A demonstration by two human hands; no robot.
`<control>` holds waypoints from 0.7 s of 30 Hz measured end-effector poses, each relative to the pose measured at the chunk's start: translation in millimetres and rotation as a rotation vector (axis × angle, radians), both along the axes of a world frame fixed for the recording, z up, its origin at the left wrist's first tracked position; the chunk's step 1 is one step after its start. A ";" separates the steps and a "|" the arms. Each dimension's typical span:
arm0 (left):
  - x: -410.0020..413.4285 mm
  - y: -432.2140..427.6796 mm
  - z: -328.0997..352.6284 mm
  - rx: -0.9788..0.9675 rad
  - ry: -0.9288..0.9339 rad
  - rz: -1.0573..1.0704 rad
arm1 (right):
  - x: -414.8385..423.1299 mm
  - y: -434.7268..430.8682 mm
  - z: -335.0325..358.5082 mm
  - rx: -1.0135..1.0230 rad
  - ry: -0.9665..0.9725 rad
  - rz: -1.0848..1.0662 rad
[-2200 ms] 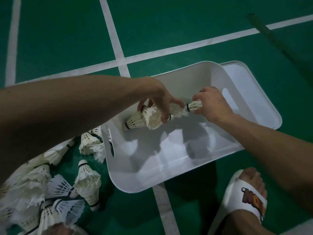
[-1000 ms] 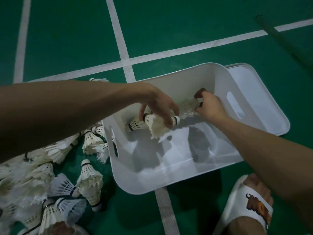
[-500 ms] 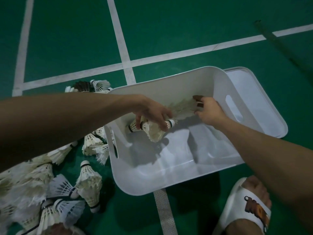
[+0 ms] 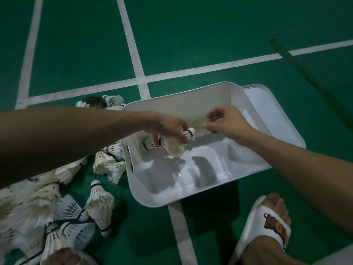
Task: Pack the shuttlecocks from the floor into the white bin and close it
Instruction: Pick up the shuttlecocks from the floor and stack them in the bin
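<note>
A person crouched on a green court floor [image 4: 191,35] works both bare hands inside a white bin [image 4: 152,199]. The left hand [image 4: 168,129] has its fingers curled down round a bunch of shuttlecocks [image 4: 176,149] and grips it from above. One dark-banded cork pokes out past the fingertips toward the right hand [image 4: 227,121], and another cork points back beneath the left wrist. The bunch hangs within the bin's walls, directly under the left hand, with its shadow on the bin's bottom below. Whether the feathers touch that bottom cannot be told.

The right hand faces the left across a short gap. Its fingers [image 4: 207,128] are half-curled and their tips rest at the pale feathers trailing from the bunch. The dim light does not show whether they pinch those feathers or only touch them.

Behind the left forearm, outside the bin wall nearest that arm, a shuttlecock pile [image 4: 101,203] lies spread on the floor, feathers frayed and corks pointing every way. A few more shuttlecocks lie beyond the left wrist by the bin's far corner. Just past the right hand a flat white lid [image 4: 277,121] lies on the floor, and the bin's end overlaps it. Under the right forearm a foot in a white sandal [image 4: 267,222] stands on the floor beside the bin. White court lines [image 4: 133,54] cross well beyond both hands, and one of them runs under the bin.
</note>
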State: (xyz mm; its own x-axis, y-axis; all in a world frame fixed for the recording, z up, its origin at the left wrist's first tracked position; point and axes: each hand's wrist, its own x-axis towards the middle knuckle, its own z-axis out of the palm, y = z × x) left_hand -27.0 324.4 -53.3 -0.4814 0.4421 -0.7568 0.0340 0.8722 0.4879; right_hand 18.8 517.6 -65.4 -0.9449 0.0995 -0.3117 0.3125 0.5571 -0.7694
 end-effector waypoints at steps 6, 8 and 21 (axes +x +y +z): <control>14.5 -16.8 10.0 0.148 -0.033 0.211 | 25.0 -38.5 13.6 -0.357 -0.221 0.030; 21.6 -22.3 10.0 0.176 -0.028 0.269 | 29.5 -48.9 15.1 -0.414 -0.226 0.006; 33.0 -43.9 18.3 0.250 -0.175 0.413 | 28.8 -65.1 17.6 -0.469 -0.249 -0.150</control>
State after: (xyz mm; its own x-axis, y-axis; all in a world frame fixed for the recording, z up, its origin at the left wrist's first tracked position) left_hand 6.0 280.5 -35.0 -0.5293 0.4196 -0.7374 -0.3898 0.6518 0.6506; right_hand 47.6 452.4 -47.8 -0.8229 0.0241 -0.5677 0.5667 0.1078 -0.8169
